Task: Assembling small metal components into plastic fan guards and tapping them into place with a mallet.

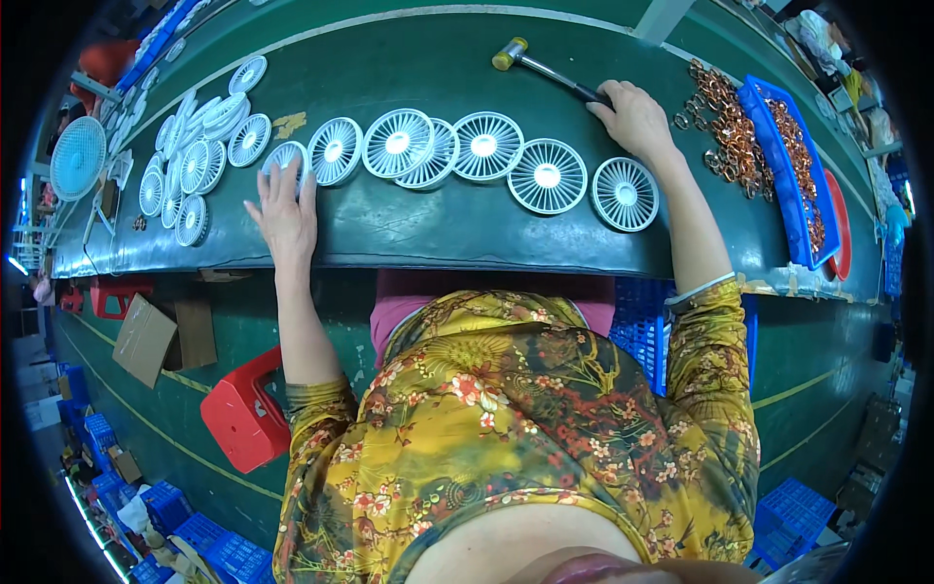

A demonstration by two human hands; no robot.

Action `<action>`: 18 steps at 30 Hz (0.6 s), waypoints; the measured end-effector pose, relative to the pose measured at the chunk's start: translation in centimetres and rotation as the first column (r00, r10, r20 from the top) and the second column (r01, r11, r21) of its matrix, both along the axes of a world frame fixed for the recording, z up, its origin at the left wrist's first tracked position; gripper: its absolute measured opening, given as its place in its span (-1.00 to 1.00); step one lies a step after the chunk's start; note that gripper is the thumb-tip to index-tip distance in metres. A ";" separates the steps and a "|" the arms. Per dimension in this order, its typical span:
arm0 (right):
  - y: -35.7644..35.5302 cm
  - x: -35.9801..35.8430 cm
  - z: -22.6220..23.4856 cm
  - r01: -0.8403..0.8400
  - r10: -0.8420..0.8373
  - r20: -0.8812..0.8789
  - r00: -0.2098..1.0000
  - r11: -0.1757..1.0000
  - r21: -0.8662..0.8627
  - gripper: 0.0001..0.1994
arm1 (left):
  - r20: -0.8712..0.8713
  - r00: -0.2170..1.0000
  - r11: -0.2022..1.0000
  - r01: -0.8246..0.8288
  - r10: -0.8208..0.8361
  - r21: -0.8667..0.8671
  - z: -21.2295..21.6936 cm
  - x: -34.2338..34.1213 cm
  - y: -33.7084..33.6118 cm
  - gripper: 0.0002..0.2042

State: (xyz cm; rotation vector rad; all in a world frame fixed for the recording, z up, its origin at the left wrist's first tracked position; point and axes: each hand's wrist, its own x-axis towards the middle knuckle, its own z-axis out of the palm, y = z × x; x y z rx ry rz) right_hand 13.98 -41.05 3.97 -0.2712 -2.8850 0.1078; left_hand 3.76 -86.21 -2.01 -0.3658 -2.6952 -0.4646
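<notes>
On the green table (pixel 438 234), seven white discs (pixel 547 176) lie in a row in front of the person, the fourth from the left partly hidden by the third. The left hand (pixel 286 219) is open, its fingers spread over the first disc at the row's left end. The right hand (pixel 637 122), above the row's right end, grips one hammer (pixel 555 75) by the end of its handle, the yellow head pointing away to the left. Farther left is one pile (pixel 195 141) of similar discs, overlapping too much to count. At the right are one heap (pixel 744 151) of copper rings, uncountable, one blue tray (pixel 786 185) holding more, and one red dish (pixel 839 224) beside it
</notes>
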 end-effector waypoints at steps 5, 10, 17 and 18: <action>-0.7 4.9 0.9 0.082 -0.093 -0.020 0.995 0.945 -0.315 -0.69 | -0.301 0.951 0.989 0.103 -0.066 0.109 1.6 1.8 3.8 -0.58; -3.1 14.5 4.1 0.005 -0.272 -0.164 0.948 0.528 -0.849 -0.73 | -0.185 0.711 0.626 0.692 -0.679 0.360 5.4 7.2 16.8 -0.46; -5.3 22.6 4.6 0.149 -0.454 -0.078 0.888 0.444 -0.884 -0.69 | 0.064 0.440 0.445 0.888 -0.896 0.116 3.8 10.0 28.5 0.04; -5.9 23.1 5.6 0.093 -0.466 -0.137 0.874 0.438 -0.894 -0.68 | 0.127 0.425 0.439 0.891 -0.896 0.119 3.9 10.1 29.0 0.04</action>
